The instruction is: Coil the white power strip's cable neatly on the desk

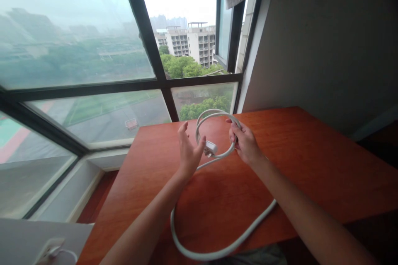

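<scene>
A thick white cable (217, 252) lies in a long curve across the reddish wooden table (311, 161) and rises into a coil held above it. My right hand (244, 143) is closed round the right side of that coil (214, 112). A white plug end (210, 148) hangs inside the loop. My left hand (188, 151) is open beside it, fingers spread and pointing up, thumb close to the plug.
Large windows with dark frames (155, 62) run along the left and far side, a low sill (102, 157) below them. A grey wall (326, 49) stands to the right. A white wall socket with a plugged cord (51, 250) shows at bottom left.
</scene>
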Tool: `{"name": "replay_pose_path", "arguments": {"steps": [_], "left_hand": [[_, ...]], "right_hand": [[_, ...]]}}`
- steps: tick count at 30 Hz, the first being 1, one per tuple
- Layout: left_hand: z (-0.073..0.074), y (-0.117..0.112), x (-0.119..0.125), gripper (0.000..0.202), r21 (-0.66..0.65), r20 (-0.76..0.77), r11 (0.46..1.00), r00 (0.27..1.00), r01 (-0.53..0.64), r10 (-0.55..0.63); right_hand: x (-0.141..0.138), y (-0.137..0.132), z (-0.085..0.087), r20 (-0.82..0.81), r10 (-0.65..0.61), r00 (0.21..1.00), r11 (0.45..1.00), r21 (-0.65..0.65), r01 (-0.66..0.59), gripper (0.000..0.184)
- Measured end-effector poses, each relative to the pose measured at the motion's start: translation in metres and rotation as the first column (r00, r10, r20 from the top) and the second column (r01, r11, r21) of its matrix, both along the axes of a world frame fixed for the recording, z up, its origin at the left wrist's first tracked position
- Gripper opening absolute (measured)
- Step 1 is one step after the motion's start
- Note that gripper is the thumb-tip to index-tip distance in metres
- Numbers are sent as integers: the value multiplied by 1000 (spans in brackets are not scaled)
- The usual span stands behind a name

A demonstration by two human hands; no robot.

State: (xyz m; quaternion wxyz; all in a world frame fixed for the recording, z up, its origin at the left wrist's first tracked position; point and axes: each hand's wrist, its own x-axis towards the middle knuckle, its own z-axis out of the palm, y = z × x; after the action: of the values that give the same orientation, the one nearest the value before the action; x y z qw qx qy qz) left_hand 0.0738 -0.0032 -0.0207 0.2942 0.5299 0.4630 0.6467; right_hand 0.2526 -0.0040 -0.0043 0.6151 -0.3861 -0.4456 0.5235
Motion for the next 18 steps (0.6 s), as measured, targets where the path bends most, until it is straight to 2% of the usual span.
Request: {"name": "replay_pose_path", "arguments": {"steps": [1,2,4,5,6,7,8,11,13,16,18], "left_hand": [[-2,1,1,61,-113,133,992,990,54,-39],[-3,1,2,59,-225,276,961,956,163,-97],[-6,1,6,51,-343,545,826,811,447,-213],[-6,1,8,47,-339,644,761,726,554,-242],[-5,1,10,43,-310,713,729,656,611,-246],[-5,1,12,39,-275,757,733,611,622,-234],[-3,1,14,35,-241,781,760,585,603,-217],[2,2,15,26,-185,793,826,577,532,-195],[7,3,11,23,-182,747,828,623,531,-235],[15,3,-2,24,-182,596,815,721,550,-353],[17,4,-8,25,-176,509,808,755,563,-415]], "right_hand": [[-1,-1,0,14,-8,1000,1000,12,8,40],[-1,-2,1,29,-15,999,1000,23,15,40],[-3,-3,0,59,-18,998,999,43,16,39],[-3,-3,-1,73,-11,997,999,52,7,39],[-4,-2,-2,89,1,996,998,57,-6,39],[-4,0,-3,106,15,994,998,54,-21,39],[-3,2,-5,124,30,992,999,42,-35,40],[3,11,-8,148,73,986,997,-28,-69,43],[8,17,-9,126,94,988,994,-69,-86,44],[16,23,-10,55,97,994,987,-136,-89,41],[17,23,-11,-15,148,989,971,-188,-148,40]]}}
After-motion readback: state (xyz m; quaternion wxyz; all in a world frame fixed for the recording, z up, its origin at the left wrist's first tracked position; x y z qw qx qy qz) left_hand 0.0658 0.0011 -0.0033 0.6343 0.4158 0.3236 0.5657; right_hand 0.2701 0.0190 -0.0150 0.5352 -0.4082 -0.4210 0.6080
